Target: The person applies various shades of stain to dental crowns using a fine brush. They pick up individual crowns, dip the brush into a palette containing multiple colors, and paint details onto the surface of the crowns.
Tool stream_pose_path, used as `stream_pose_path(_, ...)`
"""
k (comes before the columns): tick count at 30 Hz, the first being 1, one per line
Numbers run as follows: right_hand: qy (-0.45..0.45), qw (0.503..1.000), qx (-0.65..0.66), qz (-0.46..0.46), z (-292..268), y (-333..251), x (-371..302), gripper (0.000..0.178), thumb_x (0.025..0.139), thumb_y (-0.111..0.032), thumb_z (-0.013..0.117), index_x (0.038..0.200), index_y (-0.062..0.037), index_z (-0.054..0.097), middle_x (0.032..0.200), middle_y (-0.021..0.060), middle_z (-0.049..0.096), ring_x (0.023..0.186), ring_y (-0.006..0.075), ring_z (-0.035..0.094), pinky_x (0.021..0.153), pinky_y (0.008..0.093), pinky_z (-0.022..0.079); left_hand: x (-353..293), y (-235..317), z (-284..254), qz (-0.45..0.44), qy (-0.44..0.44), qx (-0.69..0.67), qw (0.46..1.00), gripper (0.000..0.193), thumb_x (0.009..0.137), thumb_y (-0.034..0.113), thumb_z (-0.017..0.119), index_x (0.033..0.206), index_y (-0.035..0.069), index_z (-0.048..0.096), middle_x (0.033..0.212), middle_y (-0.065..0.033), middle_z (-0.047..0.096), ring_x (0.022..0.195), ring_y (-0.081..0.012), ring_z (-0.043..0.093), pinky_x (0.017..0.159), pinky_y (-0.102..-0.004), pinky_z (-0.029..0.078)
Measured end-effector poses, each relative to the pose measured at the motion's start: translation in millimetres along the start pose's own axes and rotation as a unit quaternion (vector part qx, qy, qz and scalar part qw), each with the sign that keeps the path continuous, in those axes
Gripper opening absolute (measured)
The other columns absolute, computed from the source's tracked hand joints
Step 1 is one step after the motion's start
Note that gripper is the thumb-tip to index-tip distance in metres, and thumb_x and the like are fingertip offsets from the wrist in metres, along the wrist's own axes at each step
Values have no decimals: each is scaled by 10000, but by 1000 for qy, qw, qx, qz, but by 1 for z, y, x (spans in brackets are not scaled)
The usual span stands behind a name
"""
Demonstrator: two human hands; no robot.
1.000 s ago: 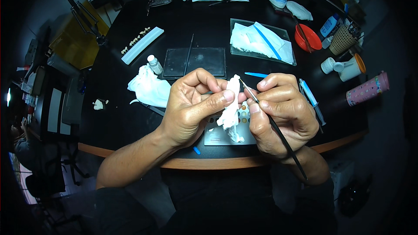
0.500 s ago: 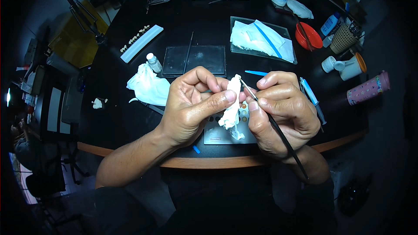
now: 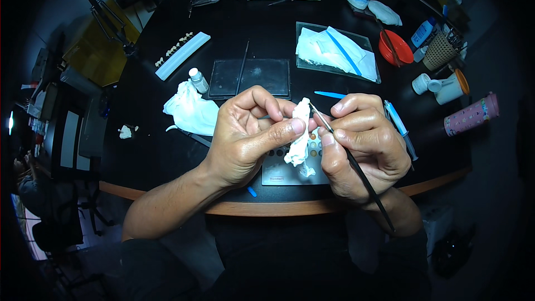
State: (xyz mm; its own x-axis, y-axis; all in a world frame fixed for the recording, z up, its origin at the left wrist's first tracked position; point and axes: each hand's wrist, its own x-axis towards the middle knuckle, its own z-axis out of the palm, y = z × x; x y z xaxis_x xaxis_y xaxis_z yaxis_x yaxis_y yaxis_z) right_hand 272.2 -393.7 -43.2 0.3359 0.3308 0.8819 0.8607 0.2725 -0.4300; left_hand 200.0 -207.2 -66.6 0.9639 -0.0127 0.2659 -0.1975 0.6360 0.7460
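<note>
Between the thumb and fingers of my left hand (image 3: pixel 242 136) is a white, crumpled, tissue-like piece (image 3: pixel 299 147), held upright with a small pale tip on top. My right hand (image 3: pixel 370 150) grips a slim paintbrush (image 3: pixel 365 181) with a dark handle, pen-fashion. Its fine point is at or very near the pale tip; I cannot tell whether they touch. Beneath both hands lies a light grey palette (image 3: pixel 273 175) with small round coloured spots, partly hidden by my fingers.
Behind my hands lie a dark flat slab (image 3: pixel 273 75) with a brush across it, a small bottle (image 3: pixel 198 79) and a white cloth (image 3: pixel 189 110). A glass tray (image 3: pixel 363 42) with white paper, a red bowl (image 3: pixel 390 53) and a pink tumbler (image 3: pixel 471 114) stand to the right.
The white piece and my left fingertips have shifted very slightly right. The brush is still held near its top, with its point slightly moved.
</note>
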Motion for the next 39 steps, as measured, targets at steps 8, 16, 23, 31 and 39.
stream_pose_path(8,19,999,23,23,-2,-8,0,183,739,111,688,858,-2,607,777,117,654,934,257,661,764,342,614,2,-1,3,38,2,29,999,246,899,-109,730,928,50,544,1048,-219,720,1035,-244,753,874,-321,658)
stream_pose_path(16,23,972,194,131,-7,-6,-2,163,785,115,606,871,-15,559,758,88,607,952,204,585,923,418,625,1,-1,2,53,26,81,995,293,857,-116,772,870,55,535,1004,-215,727,935,-202,762,740,-272,666)
stream_pose_path(23,6,972,196,128,-9,-5,-1,166,771,111,609,858,-21,557,754,78,595,995,205,585,934,464,641,2,2,1,60,12,111,992,287,836,-105,778,838,56,540,977,-213,727,901,-190,760,757,-284,666)
stream_pose_path(31,-2,976,180,124,-8,-7,-1,161,760,109,618,833,-23,561,761,86,612,1050,226,589,917,478,653,1,4,1,58,12,123,991,285,824,-101,784,827,59,548,965,-195,729,908,-183,757,806,-302,660)
stream_pose_path(39,-1,976,184,120,-8,-6,-1,153,757,104,625,819,-21,564,767,85,616,1054,228,591,916,470,656,1,3,0,58,7,118,991,282,823,-112,780,831,61,558,963,-183,730,908,-168,749,811,-295,653)
